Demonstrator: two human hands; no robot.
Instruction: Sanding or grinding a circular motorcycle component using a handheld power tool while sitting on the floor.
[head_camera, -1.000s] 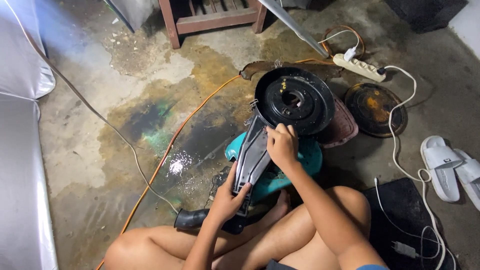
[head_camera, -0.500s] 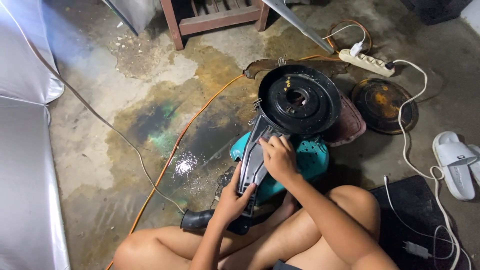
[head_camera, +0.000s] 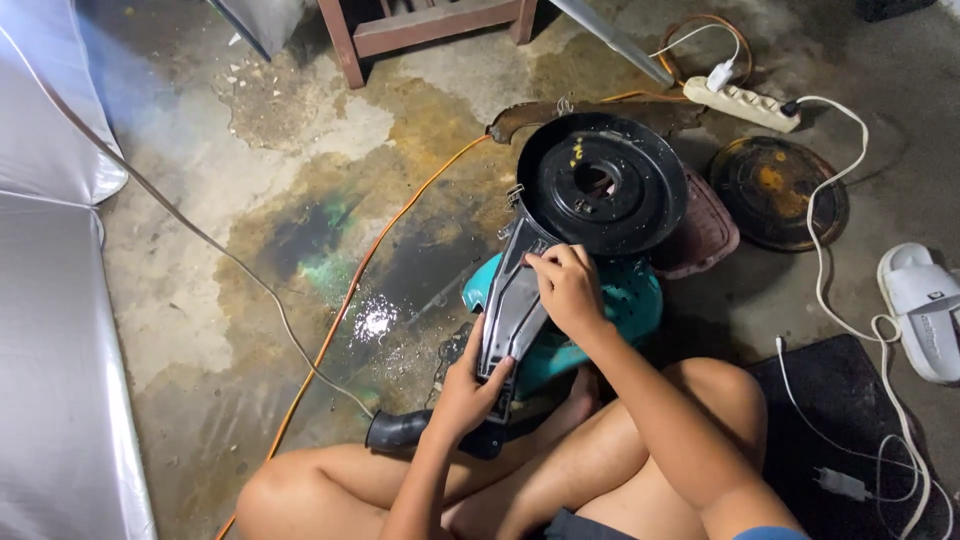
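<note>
Seated person on stained concrete floor (head_camera: 250, 180). Left hand (head_camera: 468, 392) grips the lower end of the black air-cleaner housing (head_camera: 560, 230); right hand (head_camera: 570, 290) presses its neck, above a teal stool (head_camera: 630, 300).

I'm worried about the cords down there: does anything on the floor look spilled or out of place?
Yes. A wet, glistening patch with green and rusty staining spreads over the concrete floor, and the orange cable runs straight through it, left of the black air-cleaner housing.

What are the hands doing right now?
Left hand: closed around the lower end of the black air-cleaner housing.
Right hand: fingers pressed on the housing's neck, not clearly gripping.
</note>
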